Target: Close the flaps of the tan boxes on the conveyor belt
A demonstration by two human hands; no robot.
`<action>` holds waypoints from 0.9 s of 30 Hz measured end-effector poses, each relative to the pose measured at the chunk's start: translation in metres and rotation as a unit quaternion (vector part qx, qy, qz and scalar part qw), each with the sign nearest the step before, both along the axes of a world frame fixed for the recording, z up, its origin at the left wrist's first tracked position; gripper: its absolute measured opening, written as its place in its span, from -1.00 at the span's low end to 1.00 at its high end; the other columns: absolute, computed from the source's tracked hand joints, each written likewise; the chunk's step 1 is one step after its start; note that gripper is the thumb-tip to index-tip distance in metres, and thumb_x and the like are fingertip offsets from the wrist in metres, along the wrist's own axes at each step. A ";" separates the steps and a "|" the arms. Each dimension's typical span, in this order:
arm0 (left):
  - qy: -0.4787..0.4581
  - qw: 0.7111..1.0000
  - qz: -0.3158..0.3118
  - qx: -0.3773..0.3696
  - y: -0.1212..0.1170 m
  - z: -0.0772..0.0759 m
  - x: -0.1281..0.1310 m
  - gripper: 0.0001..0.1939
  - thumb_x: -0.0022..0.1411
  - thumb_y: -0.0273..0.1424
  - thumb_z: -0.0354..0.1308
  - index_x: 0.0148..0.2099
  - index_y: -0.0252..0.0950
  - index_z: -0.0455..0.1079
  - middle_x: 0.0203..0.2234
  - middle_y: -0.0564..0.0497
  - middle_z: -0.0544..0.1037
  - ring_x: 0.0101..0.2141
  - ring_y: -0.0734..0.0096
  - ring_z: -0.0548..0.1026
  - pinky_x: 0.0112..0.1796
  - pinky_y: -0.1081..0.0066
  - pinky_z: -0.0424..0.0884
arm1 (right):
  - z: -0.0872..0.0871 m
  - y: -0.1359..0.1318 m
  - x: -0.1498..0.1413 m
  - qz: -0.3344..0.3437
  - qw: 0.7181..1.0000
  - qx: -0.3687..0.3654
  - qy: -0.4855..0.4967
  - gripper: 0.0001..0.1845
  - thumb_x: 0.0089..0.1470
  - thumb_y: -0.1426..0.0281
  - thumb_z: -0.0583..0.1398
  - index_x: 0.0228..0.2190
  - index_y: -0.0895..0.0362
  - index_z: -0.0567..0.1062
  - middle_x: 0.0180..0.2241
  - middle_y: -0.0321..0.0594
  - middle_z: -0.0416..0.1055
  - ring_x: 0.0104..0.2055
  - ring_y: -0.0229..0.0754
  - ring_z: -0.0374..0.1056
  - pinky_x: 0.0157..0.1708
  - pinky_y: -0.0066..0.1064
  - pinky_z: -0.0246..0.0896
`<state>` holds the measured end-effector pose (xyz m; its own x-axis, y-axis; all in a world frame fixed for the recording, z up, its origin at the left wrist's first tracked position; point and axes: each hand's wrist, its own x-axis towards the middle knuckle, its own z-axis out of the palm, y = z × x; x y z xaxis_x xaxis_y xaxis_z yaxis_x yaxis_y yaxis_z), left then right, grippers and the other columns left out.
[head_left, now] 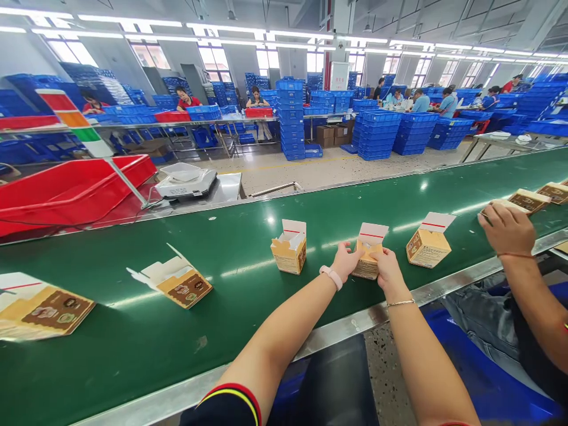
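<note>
Box (367, 267) between left hand (348, 260) and right hand (387, 268), both holding it; lid flap (373, 232) upright.

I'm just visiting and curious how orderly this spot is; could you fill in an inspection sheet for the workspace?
Surface: green conveyor belt, shiny, with a few pale marks.
Cartons: one between the hands, flap up; three open ones to its left, one flap-up to its right, more farther right.
Clutter: small white speck on the belt, scrap or stain unclear.
Hands: left hand and right hand both grip the middle carton.
Cables: a thin cord beside the weighing scale.
Surroundings: red tray, stacked blue crates, co-worker's hand at right.
</note>
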<state>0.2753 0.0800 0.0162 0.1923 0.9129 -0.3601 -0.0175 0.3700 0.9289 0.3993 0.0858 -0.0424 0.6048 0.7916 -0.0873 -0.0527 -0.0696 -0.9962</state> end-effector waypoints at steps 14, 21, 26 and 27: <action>0.144 0.863 0.345 0.341 -0.001 -0.071 -0.117 -0.68 0.03 -0.36 0.21 -0.15 -0.24 0.23 -0.18 -0.09 0.37 -0.13 0.22 0.37 -0.09 0.21 0.31 | 0.008 -0.030 -0.078 0.118 0.831 0.352 -0.415 -0.51 0.12 0.23 0.14 0.07 0.07 0.21 0.07 0.00 0.23 0.16 0.04 0.17 0.12 0.04 0.13; 0.170 0.881 0.032 0.440 0.043 -0.046 -0.143 -0.52 0.13 -0.37 0.13 0.13 -0.20 0.31 0.14 -0.13 0.39 0.21 0.07 0.21 0.19 0.07 0.11 | 0.012 0.039 -0.094 0.324 0.809 0.206 -0.445 -0.38 -0.05 0.09 0.26 0.05 0.05 0.41 0.09 -0.07 0.35 0.17 0.19 0.15 0.11 0.11 0.11; 0.289 0.854 -0.073 0.427 0.052 -0.029 -0.134 -0.66 0.21 -0.38 0.07 0.03 -0.14 0.43 0.10 -0.04 0.46 0.26 0.07 0.15 0.16 -0.03 0.09 | 0.022 0.056 -0.080 0.365 0.814 0.162 -0.422 -0.66 -0.15 0.11 0.34 -0.27 -0.07 0.60 -0.23 -0.19 0.55 -0.07 0.16 0.34 -0.02 0.14 0.19; 0.304 0.850 -0.084 0.423 0.053 -0.027 -0.131 -0.72 0.24 -0.37 0.04 -0.05 -0.13 0.48 0.06 -0.02 0.49 0.25 0.07 0.17 0.15 -0.04 0.10 | 0.022 0.057 -0.078 0.367 0.817 0.170 -0.411 -0.72 -0.14 0.12 0.34 -0.32 -0.08 0.61 -0.27 -0.22 0.55 -0.09 0.12 0.36 -0.01 0.11 0.20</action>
<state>0.1441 0.1335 -0.0103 0.3587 0.8729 0.3309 0.5473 -0.4838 0.6830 0.3215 0.1427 -0.0203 -0.3003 0.8611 0.4103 0.5752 0.5066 -0.6422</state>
